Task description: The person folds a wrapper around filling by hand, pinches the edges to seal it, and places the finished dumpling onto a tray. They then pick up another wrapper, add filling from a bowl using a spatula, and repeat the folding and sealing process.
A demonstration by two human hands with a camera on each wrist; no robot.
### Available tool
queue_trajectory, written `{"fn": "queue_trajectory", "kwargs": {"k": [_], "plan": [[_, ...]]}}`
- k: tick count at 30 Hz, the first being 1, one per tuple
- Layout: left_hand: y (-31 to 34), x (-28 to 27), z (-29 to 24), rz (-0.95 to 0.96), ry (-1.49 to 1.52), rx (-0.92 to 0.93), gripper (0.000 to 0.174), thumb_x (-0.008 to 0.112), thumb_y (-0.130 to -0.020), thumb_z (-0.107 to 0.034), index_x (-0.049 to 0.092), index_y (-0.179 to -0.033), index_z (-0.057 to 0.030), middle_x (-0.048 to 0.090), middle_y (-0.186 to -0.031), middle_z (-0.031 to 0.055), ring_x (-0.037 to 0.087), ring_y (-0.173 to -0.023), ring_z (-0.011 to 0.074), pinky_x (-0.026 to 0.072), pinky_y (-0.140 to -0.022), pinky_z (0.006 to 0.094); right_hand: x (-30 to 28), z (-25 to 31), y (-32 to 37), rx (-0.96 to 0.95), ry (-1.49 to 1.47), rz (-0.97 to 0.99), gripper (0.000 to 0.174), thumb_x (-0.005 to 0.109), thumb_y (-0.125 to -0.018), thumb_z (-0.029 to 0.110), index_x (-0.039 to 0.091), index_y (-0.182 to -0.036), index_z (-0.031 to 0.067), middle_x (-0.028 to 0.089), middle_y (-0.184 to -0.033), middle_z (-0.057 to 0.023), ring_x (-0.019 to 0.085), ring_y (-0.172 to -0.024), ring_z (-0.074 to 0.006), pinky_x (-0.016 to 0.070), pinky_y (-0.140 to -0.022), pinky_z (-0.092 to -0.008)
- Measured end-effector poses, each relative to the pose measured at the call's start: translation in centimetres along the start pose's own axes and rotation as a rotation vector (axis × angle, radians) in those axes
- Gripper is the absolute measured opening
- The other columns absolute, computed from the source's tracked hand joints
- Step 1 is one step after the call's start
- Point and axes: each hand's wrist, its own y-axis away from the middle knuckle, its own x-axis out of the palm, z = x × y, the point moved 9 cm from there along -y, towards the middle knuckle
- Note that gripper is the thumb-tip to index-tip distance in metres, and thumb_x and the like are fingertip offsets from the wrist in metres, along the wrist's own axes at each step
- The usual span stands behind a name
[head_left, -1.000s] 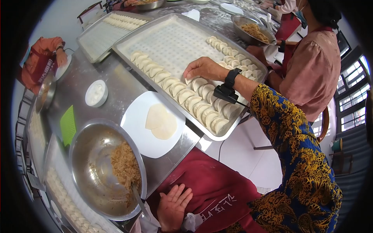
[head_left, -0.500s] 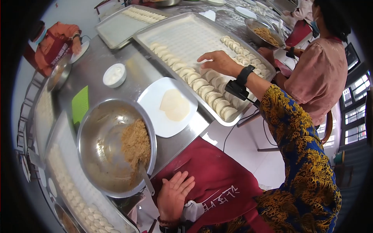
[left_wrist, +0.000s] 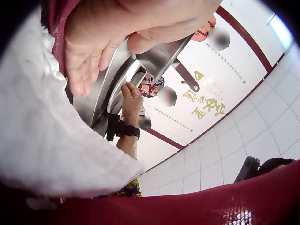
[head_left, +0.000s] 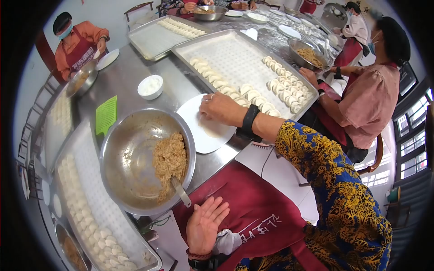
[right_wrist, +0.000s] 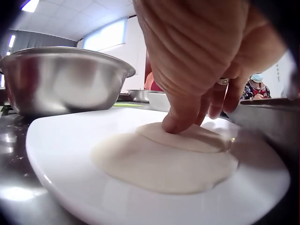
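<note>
My right hand (head_left: 224, 109) is over the white plate (head_left: 191, 114), fingers bunched downward. In the right wrist view its thumb and fingertips are at the upper of two overlapping dumpling wrappers (right_wrist: 199, 137), pinching it near the far side. The lower wrapper (right_wrist: 159, 164) lies flat on the plate. My left hand (head_left: 205, 228) is held palm up with fingers extended and nothing on it, in front of the red apron (head_left: 253, 198). Beside the plate stands a steel bowl (head_left: 124, 158) with brown filling (head_left: 171, 156) and a utensil's metal handle (head_left: 181, 193) leaning out.
Beyond the plate lies a large tray (head_left: 230, 54) with rows of folded dumplings (head_left: 253, 97). Another dumpling tray (head_left: 106, 189) is at the left. A small white bowl (head_left: 150, 87) and a green scraper (head_left: 106, 115) sit on the steel table. People work around it.
My right hand has left the dumpling rows on the tray and come down to the wrappers on the plate. The left hand stays palm up. The head view has shifted.
</note>
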Motion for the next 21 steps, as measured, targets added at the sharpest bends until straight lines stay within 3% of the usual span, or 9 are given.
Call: {"fn": "queue_trajectory", "kwargs": {"k": [7, 13, 17, 18, 19, 21], "plan": [[-0.2, -0.1, -0.3, 0.026, -0.030, 0.023, 0.053, 0.042, -0.103, -0.038, 0.049, -0.132, 0.0059, 0.049, -0.136, 0.0283, 0.047, -0.127, 0.0442, 0.0342, -0.112, 0.0557, -1.0, -0.5, 0.3, 0.181, -0.142, 0.056, 0.019, 0.075, -0.076, 0.018, 0.064, -0.082, 0.0037, 0.066, -0.083, -0.0152, 0.064, -0.082, -0.0336, 0.0500, -0.074, -0.0431], [0.1, 0.1, -1.3, 0.019, -0.081, 0.048, 0.051, 0.041, -0.104, -0.037, 0.049, -0.132, 0.0045, 0.052, -0.134, 0.0267, 0.050, -0.125, 0.0421, 0.0364, -0.111, 0.0548, -3.4, 1.7, 1.5, 0.125, -0.120, 0.046, 0.014, 0.070, -0.082, 0.018, 0.065, -0.086, 0.0052, 0.065, -0.074, -0.0165, 0.064, -0.075, -0.0346, 0.0498, -0.070, -0.0443], [-0.1, 0.0, -1.2, 0.002, -0.107, 0.045, 0.050, 0.040, -0.104, -0.035, 0.048, -0.132, 0.0056, 0.053, -0.133, 0.0266, 0.051, -0.124, 0.0414, 0.0379, -0.110, 0.0535, -5.0, 1.4, 3.1, 0.215, -0.312, -0.073, 0.015, 0.070, -0.084, 0.019, 0.065, -0.088, 0.0055, 0.067, -0.076, -0.0170, 0.066, -0.072, -0.0323, 0.0504, -0.064, -0.0395], [0.0, 0.2, -1.2, -0.011, -0.101, 0.043, 0.050, 0.041, -0.105, -0.034, 0.046, -0.133, 0.0072, 0.052, -0.133, 0.0273, 0.052, -0.123, 0.0413, 0.0387, -0.109, 0.0529, -5.4, 1.2, 3.5, 0.266, -0.347, -0.090, 0.015, 0.071, -0.085, 0.018, 0.066, -0.089, 0.0054, 0.069, -0.076, -0.0134, 0.066, -0.068, -0.0244, 0.0499, -0.061, -0.0336], [-0.2, 0.1, -1.1, -0.020, -0.098, 0.050, 0.050, 0.041, -0.105, -0.034, 0.046, -0.133, 0.0072, 0.052, -0.133, 0.0273, 0.052, -0.123, 0.0413, 0.0387, -0.109, 0.0529, -5.6, 1.7, 3.8, 0.257, -0.356, -0.088, 0.015, 0.071, -0.085, 0.018, 0.066, -0.089, 0.0054, 0.069, -0.076, -0.0134, 0.066, -0.068, -0.0244, 0.0499, -0.061, -0.0336], [-0.2, 0.5, -1.1, -0.002, -0.104, 0.051, 0.051, 0.042, -0.104, -0.033, 0.044, -0.133, 0.0090, 0.050, -0.134, 0.0284, 0.052, -0.123, 0.0415, 0.0388, -0.109, 0.0532, -6.0, 1.1, 5.0, 0.409, -0.669, -0.174, 0.012, 0.072, -0.087, 0.015, 0.067, -0.092, 0.0052, 0.068, -0.074, -0.0067, 0.063, -0.068, -0.0129, 0.0486, -0.061, -0.0273]]}}
